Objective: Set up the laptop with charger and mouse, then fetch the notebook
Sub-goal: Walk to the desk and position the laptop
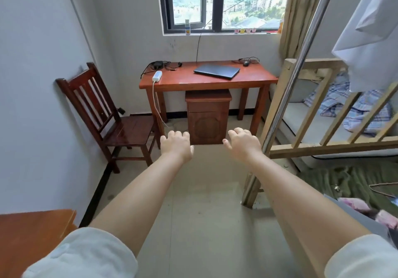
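A closed dark laptop (216,71) lies on the red-brown desk (185,81) under the window. The black charger brick (158,64) with tangled cable sits at the desk's back left, beside a white power strip (157,76) whose cord hangs to the floor. A black mouse (246,63) with its cable rests at the back right. My left hand (176,145) and my right hand (243,143) are stretched out in front of me, palms down, fingers apart, holding nothing, well short of the desk. No notebook is in view.
A small wooden cabinet (207,116) stands under the desk. A wooden chair (112,116) is against the left wall. A wooden bed frame (323,146) and a metal pole (290,88) stand on the right. Another table's corner (36,232) is at the lower left.
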Demonstrator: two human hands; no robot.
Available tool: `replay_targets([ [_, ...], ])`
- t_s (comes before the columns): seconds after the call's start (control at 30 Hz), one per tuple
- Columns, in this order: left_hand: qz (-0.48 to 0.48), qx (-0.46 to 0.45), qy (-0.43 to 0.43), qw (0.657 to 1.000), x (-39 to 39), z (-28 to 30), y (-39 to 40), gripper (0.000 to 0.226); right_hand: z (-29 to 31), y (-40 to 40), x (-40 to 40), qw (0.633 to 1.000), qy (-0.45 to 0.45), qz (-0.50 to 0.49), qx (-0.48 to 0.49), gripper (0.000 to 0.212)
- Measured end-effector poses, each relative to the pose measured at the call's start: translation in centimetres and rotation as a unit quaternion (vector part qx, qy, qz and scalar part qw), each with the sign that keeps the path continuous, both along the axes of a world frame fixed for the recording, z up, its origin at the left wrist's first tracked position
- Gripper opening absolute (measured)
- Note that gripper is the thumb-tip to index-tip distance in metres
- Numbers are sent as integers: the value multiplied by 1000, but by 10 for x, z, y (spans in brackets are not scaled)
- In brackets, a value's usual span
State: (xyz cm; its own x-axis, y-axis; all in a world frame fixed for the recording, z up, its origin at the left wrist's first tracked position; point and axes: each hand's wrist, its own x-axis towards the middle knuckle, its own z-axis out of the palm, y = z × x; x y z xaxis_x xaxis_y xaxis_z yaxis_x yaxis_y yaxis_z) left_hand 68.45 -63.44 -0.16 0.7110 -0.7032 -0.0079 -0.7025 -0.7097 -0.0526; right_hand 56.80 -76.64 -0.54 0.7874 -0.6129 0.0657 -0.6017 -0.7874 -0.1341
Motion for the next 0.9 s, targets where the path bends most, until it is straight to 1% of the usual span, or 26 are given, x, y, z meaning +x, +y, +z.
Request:
replay_targets([
  [0.1, 2, -2, -4, 1000, 64, -6, -58, 43, -3, -63, 65, 1000, -18, -11, -5, 37],
  [0.2, 8, 4, 2, 1000, 136, -8, -119, 44, -7, -127, 136, 999, -32, -2, 1, 37],
  [0.27, 24, -4, -5, 1000, 206, -5, -184, 44, -8, -193, 207, 999, -43, 3, 14, 40],
  [0.37, 17, -3, -13, 1000, 241, 3, -205, 42, -5, -222, 234, 998, -58, -1, 24, 41],
  [0.43, 13, 0, -16, 1000, 284, 0, -238, 41, -9, -260, 276, 997, -61, -9, 36, 42],
  [0.53, 18, 21, -9, 1000, 357, -9, -284, 41, -20, -314, 343, 997, -46, -14, 61, 41],
  [0.73, 16, 35, 0, 999, 508, -24, -384, 42, -41, -421, 475, 997, -30, -38, 65, 40],
  [0.9, -12, 37, 17, 999, 614, -34, -474, 39, -46, -510, 553, 994, -19, -83, 74, 40],
])
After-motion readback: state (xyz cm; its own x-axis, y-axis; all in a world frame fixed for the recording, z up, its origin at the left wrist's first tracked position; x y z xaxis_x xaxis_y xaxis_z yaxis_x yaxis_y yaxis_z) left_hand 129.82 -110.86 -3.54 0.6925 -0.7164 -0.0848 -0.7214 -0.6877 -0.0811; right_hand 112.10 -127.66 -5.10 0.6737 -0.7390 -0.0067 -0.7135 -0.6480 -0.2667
